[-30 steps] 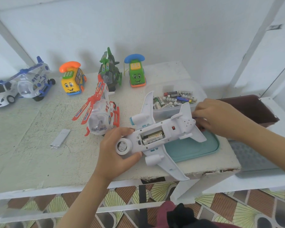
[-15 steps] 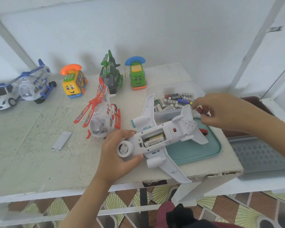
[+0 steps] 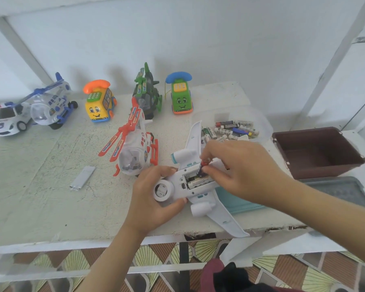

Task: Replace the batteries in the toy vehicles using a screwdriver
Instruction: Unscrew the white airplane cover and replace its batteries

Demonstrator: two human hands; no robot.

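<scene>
The plane (image 3: pixel 198 194) lies belly-up at the near edge of the tabletop (image 3: pixel 30 197), and its near wing sticks out past that edge. The left hand (image 3: pixel 154 199) grips the plane's nose, with its fingers curled round it beside the round hub. The right hand (image 3: pixel 240 171) reaches over the tail end and pinches a small red-and-black piece (image 3: pixel 203 167) between thumb and fingertips. The dark end of the piece pokes into the open battery bay (image 3: pixel 185 182). Whether the piece is a battery or the screwdriver cannot be told. A battery (image 3: pixel 200 183) lies in the bay just below the piece.

Beyond the right hand, a clear tub (image 3: pixel 263 125) holds loose batteries (image 3: pixel 234 129). A teal lid (image 3: pixel 238 204) lies under the right wrist. A brown box (image 3: pixel 318 152) stands to the right of that hand, with a grey tray (image 3: pixel 346 190) nearer than the box.

A grey strip (image 3: pixel 82 178) lies flat on the tabletop well left of the left hand. A red helicopter (image 3: pixel 135 150) stands just beyond that hand. Farther back there is a row of toys: a green helicopter (image 3: pixel 147 95), a green car (image 3: pixel 180 98), a yellow car (image 3: pixel 99 104), a blue helicopter (image 3: pixel 49 106) and, far left, a police car (image 3: pixel 6 121).
</scene>
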